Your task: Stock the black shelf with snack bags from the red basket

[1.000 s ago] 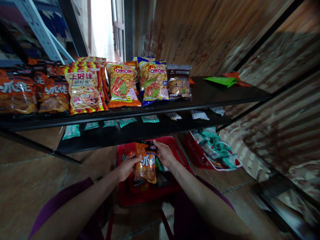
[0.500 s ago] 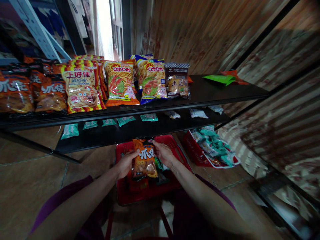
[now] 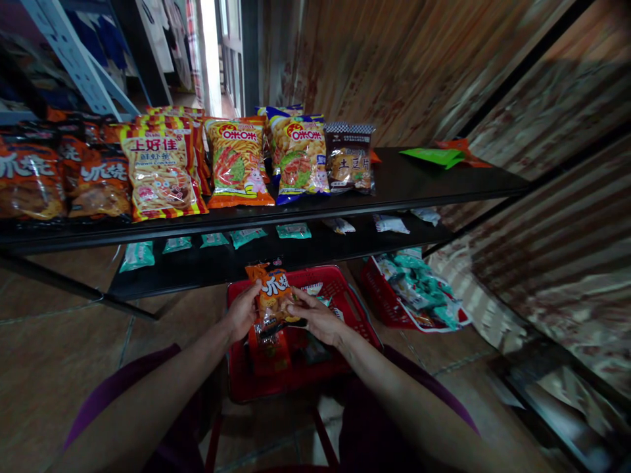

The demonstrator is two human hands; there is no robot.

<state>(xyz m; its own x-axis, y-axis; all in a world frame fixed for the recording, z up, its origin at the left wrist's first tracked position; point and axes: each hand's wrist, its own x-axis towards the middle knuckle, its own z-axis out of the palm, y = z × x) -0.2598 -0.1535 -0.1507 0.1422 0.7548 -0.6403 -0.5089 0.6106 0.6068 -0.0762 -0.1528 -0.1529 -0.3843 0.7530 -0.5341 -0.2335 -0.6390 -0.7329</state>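
An orange and black snack bag [image 3: 274, 295] is held upright above the red basket [image 3: 239, 379]. My left hand [image 3: 243, 311] grips its left edge, thumb on the front. On the other side, my right hand [image 3: 318, 316] has its fingers against the bag's lower right. Inside the basket lie a red packet [image 3: 270, 355] and some green and white packets, partly hidden by my hands. Similar orange and black bags [image 3: 101, 180] stand on the upper shelf at the left.
The upper shelf [image 3: 409, 180] carries red-and-yellow cracker bags [image 3: 160, 172], noodle snack bags [image 3: 239, 161], a brown chip bag [image 3: 349, 159] and a flat green packet [image 3: 434, 156]. Small teal packets [image 3: 246, 236] lie on the lower shelf. A second red basket [image 3: 387, 305] full of packets stands right.
The orange and black bag has moved up and slightly left with my left hand. My right hand has slid from the bag's upper right corner to its lower right side.
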